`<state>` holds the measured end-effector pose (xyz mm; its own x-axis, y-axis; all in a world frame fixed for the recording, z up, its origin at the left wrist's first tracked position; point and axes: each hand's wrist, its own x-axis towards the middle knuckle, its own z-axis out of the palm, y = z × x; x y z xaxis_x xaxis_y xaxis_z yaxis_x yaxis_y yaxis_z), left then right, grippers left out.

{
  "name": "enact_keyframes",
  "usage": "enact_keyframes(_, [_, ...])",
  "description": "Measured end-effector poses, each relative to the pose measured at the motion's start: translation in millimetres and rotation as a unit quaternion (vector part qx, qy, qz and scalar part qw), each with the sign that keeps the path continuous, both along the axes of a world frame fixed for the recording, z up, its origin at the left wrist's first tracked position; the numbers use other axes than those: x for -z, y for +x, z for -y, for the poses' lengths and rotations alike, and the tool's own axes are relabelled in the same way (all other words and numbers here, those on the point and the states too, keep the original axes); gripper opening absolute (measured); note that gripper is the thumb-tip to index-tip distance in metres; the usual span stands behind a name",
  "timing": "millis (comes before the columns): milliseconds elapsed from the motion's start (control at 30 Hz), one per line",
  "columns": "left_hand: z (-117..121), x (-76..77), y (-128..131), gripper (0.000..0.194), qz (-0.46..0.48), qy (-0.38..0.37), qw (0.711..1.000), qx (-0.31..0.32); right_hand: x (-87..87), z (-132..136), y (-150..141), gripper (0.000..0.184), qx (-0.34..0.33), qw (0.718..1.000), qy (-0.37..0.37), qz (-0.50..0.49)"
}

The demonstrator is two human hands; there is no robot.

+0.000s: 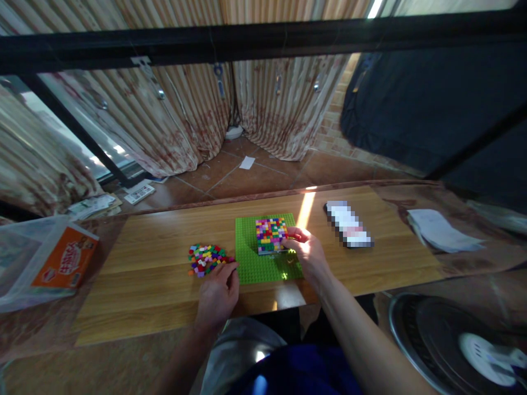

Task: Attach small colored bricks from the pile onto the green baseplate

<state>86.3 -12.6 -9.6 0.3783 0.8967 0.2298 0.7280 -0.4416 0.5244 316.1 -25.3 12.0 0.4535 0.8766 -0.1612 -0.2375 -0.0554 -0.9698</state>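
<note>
A green studded baseplate [247, 269] lies on the wooden table. On it stands a square block of many-coloured toy bricks [269, 233], built up in rows. My right hand [309, 253] is at the block's right side, thumb and forefinger closed on its edge. Left of the baseplate is a loose pile of small toy bricks [206, 257] in mixed colours. Between this pile and the baseplate's left edge, my left hand [218, 289] has its fingers pinched together; whatever may be in the fingertips is too small to make out.
A phone-like object [349, 225], blurred out, lies to the right on the table [156, 241]. Papers [442, 229] rest farther right. A clear plastic bin [31, 241] with an orange packet stands at the left. A round stool-like object [444, 340] is at lower right.
</note>
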Motion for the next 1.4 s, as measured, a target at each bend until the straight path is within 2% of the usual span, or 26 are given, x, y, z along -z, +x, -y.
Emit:
enact_keyframes(167, [1.0,0.5,1.6,0.026,0.031,-0.012,0.999,-0.003,-0.7,-1.2,-2.4,0.042,0.019,1.000,-0.009,-0.010])
enact_keyframes(300, [5.3,-4.0,5.4,0.024,0.091,-0.046,0.995,-0.006,4.2,-0.6,-0.6,0.047,0.013,1.000,-0.003,0.011])
enact_keyframes(367, [7.2,-7.4,8.8,0.023,0.135,-0.083,0.987,-0.007,6.1,3.2,-0.3,0.051,0.028,0.998,0.002,0.057])
enact_keyframes(433, [8.4,-11.2,13.2,0.023,0.192,-0.138,0.972,-0.011,5.6,10.4,-2.0,0.052,0.066,0.988,0.010,0.142])
enact_keyframes(533, [8.7,-17.1,20.4,0.026,0.294,-0.236,0.926,-0.032,-1.6,26.0,-10.6,0.034,0.088,0.957,0.033,0.274])
enact_keyframes(600, [8.9,-21.2,24.7,0.029,0.337,-0.278,0.899,-0.039,-9.1,36.5,-20.1,0.021,0.030,0.948,0.054,0.311])
enact_keyframes(667, [9.9,-25.2,27.9,0.030,0.356,-0.296,0.886,-0.037,-15.0,44.4,-31.0,0.020,-0.033,0.940,0.092,0.327])
enact_keyframes(767, [13.4,-30.0,30.4,0.029,0.360,-0.311,0.879,-0.022,-16.5,50.2,-45.4,0.025,-0.090,0.916,0.150,0.361])
enact_keyframes(933, [19.5,-29.8,30.1,0.027,0.340,-0.306,0.889,0.022,-7.4,52.6,-57.1,0.028,-0.141,0.891,0.166,0.398])
enact_keyframes(1033, [20.8,-24.7,29.2,0.029,0.322,-0.300,0.898,0.018,-4.4,55.5,-57.4,0.027,-0.155,0.894,0.167,0.386])
enact_keyframes(1100, [21.1,-21.9,29.1,0.031,0.325,-0.314,0.892,0.017,-4.7,58.4,-55.6,0.027,-0.164,0.898,0.161,0.375])
enact_keyframes(1267, [21.1,-21.9,32.5,0.031,0.348,-0.386,0.854,0.021,-6.5,66.6,-48.4,0.020,-0.185,0.917,0.092,0.342])
enact_keyframes(1400, [19.6,-19.4,40.8,0.028,0.373,-0.406,0.834,0.024,-2.0,68.1,-38.7,0.014,-0.179,0.931,0.045,0.314])
